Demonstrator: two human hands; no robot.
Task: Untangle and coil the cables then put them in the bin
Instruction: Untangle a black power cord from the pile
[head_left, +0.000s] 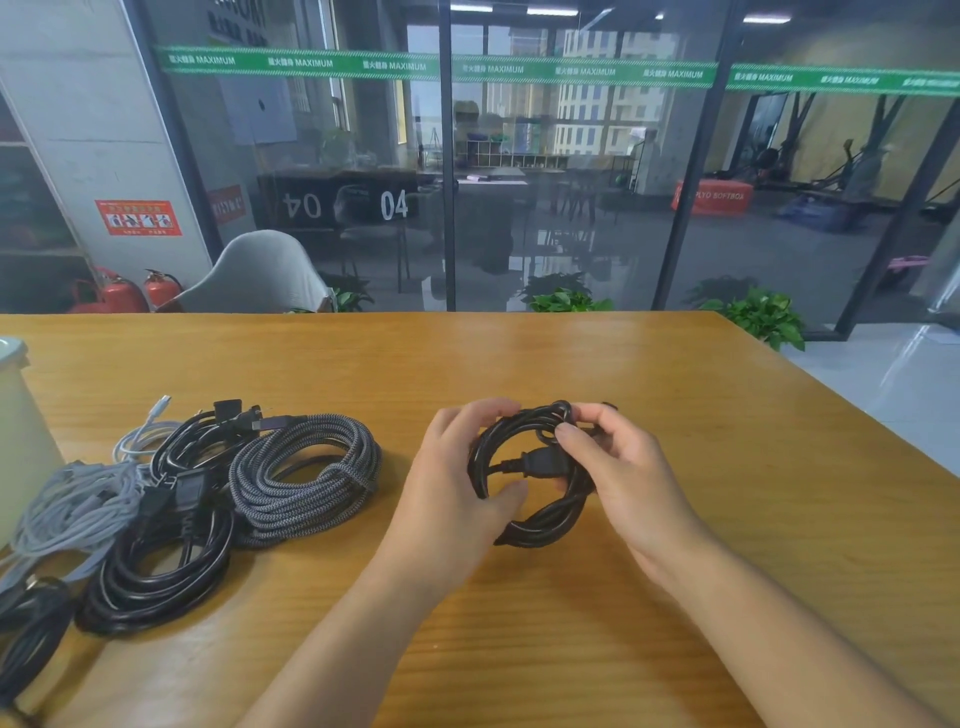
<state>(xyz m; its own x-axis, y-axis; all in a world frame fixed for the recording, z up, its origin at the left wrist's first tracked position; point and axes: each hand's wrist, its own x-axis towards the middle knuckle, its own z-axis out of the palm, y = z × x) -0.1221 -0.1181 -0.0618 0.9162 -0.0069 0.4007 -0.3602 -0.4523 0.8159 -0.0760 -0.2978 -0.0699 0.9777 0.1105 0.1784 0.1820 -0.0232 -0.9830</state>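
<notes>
A coiled black power cable (540, 519) sits just above the wooden table (571, 649), held between both hands. My left hand (457, 483) grips the coil's left side, thumb under and fingers over the top. My right hand (618, 467) pinches the coil's upper right, near its black plug (545, 464) lying across the loop. To the left lie more cables: a braided grey-black coil (306, 478), a large black coil (156, 571), a light grey bundle (72, 509), a thin white cable (140, 431). A pale bin (21, 415) stands at the far left edge, partly cut off.
More black cable (26, 634) trails off the lower left corner. A grey chair (254, 275) stands behind the table's far edge, before a glass wall. The table's right edge runs diagonally; potted plants (763, 317) and floor lie beyond it.
</notes>
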